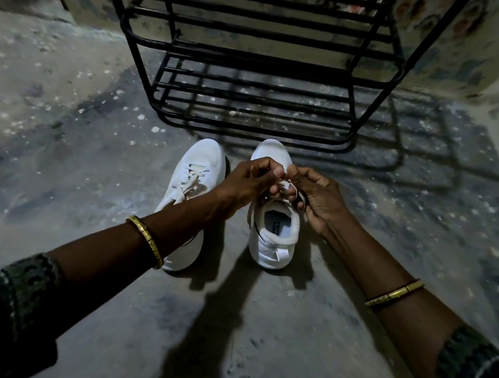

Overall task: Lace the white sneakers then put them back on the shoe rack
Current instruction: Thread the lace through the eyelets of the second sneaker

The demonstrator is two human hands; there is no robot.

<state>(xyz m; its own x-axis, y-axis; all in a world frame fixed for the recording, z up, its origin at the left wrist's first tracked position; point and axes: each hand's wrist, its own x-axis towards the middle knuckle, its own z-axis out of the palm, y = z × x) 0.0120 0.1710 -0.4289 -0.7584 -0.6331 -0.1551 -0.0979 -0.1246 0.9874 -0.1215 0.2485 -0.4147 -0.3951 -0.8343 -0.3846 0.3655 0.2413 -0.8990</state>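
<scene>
Head view. Concrete floor [104, 137], grey, mottled and speckled with pale spots, fills the scene under dim light; hard shadows of both forearms fall toward the viewer. Both hands meet above the tongue of the right-hand white sneaker [273, 234], which stands upright on the floor, toe pointing away. Left hand [244, 182] and right hand [318, 198] each have fingertips pinched together on the white lace [284, 186], which shows between them at the point of grip. Just left of the grip, partly under the left forearm, stands the second white sneaker [193, 173], its laces already crossed through the eyelets. Beyond the grip, close past both toes, stands the black metal shoe rack [249, 82], its barred tiers bare where visible, throwing a grid of shadow to the right on the floor. Behind the rack rises a stained, flaking wall [447, 43]. Gold bangles [147, 239] circle both wrists; dark patterned sleeves [25, 288] cover the upper forearms.
</scene>
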